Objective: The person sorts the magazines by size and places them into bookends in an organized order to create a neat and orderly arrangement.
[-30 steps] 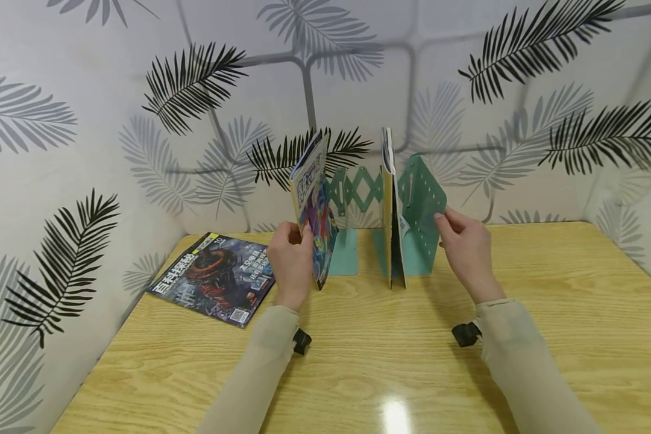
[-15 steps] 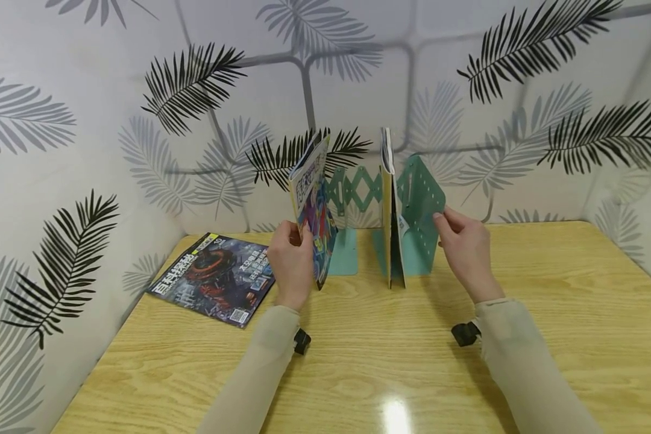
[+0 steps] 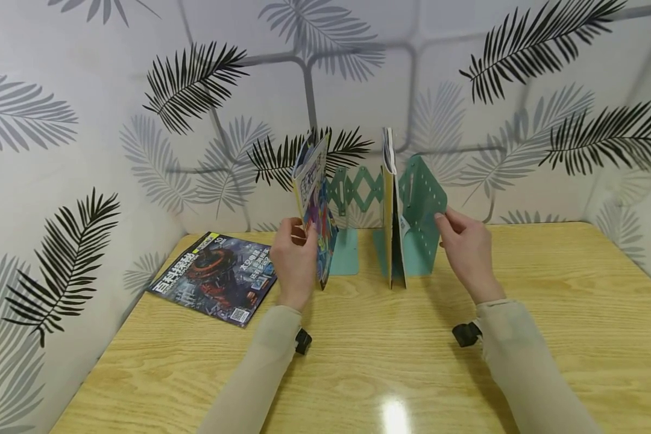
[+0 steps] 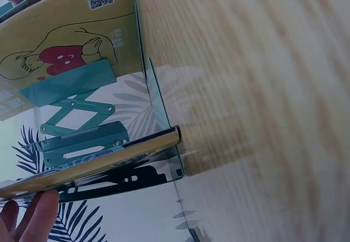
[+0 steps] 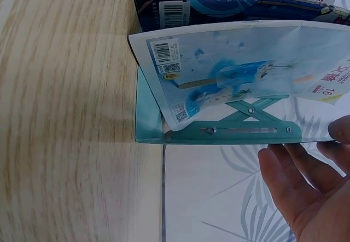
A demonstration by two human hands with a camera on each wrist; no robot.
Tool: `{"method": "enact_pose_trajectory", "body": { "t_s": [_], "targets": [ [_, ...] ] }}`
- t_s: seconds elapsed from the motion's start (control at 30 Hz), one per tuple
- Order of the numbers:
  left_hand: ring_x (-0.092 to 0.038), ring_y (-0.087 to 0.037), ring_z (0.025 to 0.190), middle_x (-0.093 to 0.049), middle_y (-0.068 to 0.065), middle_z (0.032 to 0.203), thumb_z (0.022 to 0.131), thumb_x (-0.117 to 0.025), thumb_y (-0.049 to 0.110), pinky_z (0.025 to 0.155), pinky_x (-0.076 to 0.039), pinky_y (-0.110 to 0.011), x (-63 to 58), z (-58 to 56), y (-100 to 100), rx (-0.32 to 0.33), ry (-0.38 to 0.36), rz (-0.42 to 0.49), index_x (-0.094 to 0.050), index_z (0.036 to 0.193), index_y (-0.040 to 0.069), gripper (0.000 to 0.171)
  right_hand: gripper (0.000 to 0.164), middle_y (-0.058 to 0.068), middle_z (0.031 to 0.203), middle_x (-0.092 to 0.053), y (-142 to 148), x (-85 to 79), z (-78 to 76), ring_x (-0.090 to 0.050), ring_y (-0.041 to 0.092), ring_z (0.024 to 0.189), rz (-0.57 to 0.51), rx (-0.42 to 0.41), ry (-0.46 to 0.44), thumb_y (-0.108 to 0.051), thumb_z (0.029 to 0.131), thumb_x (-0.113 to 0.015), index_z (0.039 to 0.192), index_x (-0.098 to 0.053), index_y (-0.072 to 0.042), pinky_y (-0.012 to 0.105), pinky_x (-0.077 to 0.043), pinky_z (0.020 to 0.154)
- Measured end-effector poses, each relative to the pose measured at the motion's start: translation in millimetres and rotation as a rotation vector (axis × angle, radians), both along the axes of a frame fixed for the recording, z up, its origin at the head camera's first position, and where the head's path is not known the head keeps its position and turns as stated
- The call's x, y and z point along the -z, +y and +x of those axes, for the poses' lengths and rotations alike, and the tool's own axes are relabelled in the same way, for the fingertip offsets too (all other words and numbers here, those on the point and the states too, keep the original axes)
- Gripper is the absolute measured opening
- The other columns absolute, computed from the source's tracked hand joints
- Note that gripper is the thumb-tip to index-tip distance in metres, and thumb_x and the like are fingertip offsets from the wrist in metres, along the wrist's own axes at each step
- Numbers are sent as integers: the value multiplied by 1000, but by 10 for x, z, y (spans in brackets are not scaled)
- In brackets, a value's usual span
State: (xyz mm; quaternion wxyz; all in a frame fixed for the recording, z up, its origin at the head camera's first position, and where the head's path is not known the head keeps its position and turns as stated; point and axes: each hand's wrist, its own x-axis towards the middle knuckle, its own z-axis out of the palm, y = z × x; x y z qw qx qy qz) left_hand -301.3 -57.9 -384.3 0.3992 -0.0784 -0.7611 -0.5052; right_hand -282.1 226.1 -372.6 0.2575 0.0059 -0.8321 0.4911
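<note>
A teal expandable bookend (image 3: 427,211) with a crisscross lattice back stands near the wall. At its left side my left hand (image 3: 295,265) grips an upright magazine (image 3: 316,205) with a colourful cover, thumb on the cover and fingers behind. In the left wrist view, a dark slotted end plate (image 4: 136,177) stands against that magazine's outer side. My right hand (image 3: 469,256) pinches the bookend's right plate between thumb and fingers. Upright magazines (image 3: 389,235) lean inside that right plate; the right wrist view shows a pale blue back cover (image 5: 235,72) with barcodes.
Another magazine (image 3: 217,277) with a dark cover lies flat on the wooden table (image 3: 369,361) at the left. The leaf-patterned wall (image 3: 352,90) rises right behind the bookend. A gap separates the left magazine from the right ones.
My left hand and the magazine it grips have shifted slightly to the right. The right hand and the bookend's right plate look unmoved.
</note>
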Motion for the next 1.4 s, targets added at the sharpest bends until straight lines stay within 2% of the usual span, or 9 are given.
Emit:
{"method": "enact_pose_trajectory", "body": {
  "t_s": [0.4,0.6,0.7,0.83,0.93,1.03,1.2,1.27,1.4],
  "targets": [
    [-60,-18,70,-61,-5,83,92,-71,24,62,-52,-34,5,30,-67,17,-26,-14,-63,106,8,22,47,14,121,-66,-43,4,5,-68,32,83,-4,-4,6,-42,101,-53,137,-59,-13,14,-51,63],
    [-61,-18,69,-61,-6,82,92,-71,25,62,-52,-35,8,77,-111,29,-21,-33,-64,105,7,24,46,14,120,-67,-53,5,0,-68,29,79,-4,-2,10,-40,100,-53,136,-60,-13,14,-51,62],
    [-61,-19,69,-61,-5,82,92,-71,26,63,-52,-35,4,95,-124,38,-20,-38,-64,105,7,24,46,14,120,-66,-48,-3,0,-68,21,75,0,6,18,-41,100,-53,136,-60,-13,13,-50,61],
    [-60,-17,69,-60,-3,82,93,-69,29,64,-52,-34,15,109,-143,61,-28,-41,-64,105,7,25,46,14,123,-65,-39,-9,14,-64,4,72,2,11,10,-42,101,-52,137,-59,-13,13,-50,62],
    [-59,-15,68,-60,-2,81,94,-69,30,64,-51,-33,26,131,-170,66,-22,-44,-64,104,8,25,47,14,125,-64,-40,-6,24,-61,-1,72,2,5,-4,-42,101,-52,138,-58,-14,13,-50,63],
    [-60,-13,69,-60,0,81,95,-68,29,64,-52,-32,30,164,-206,54,8,-68,-64,103,10,22,47,15,124,-65,-42,-2,23,-61,0,69,3,4,-8,-42,101,-52,138,-58,-14,13,-50,62],
    [-64,-17,71,-62,-4,84,96,-66,24,64,-53,-34,-1,200,-285,23,63,-138,-65,102,5,20,47,16,122,-66,-32,-7,13,-61,-1,66,5,9,4,-42,101,-52,137,-59,-14,12,-50,61],
    [-65,-20,73,-64,-7,88,96,-66,21,65,-54,-35,-20,211,-329,12,59,-163,-65,102,3,19,46,15,122,-66,-31,-7,7,-64,4,69,3,13,7,-42,100,-52,137,-59,-14,12,-50,61],
    [-67,-22,76,-66,-8,96,96,-65,19,65,-54,-36,-45,250,-448,-2,1,-175,-66,104,2,19,46,14,122,-66,-35,-3,-2,-67,12,76,4,18,10,-43,100,-53,136,-60,-16,12,-50,62]
  ]
}}
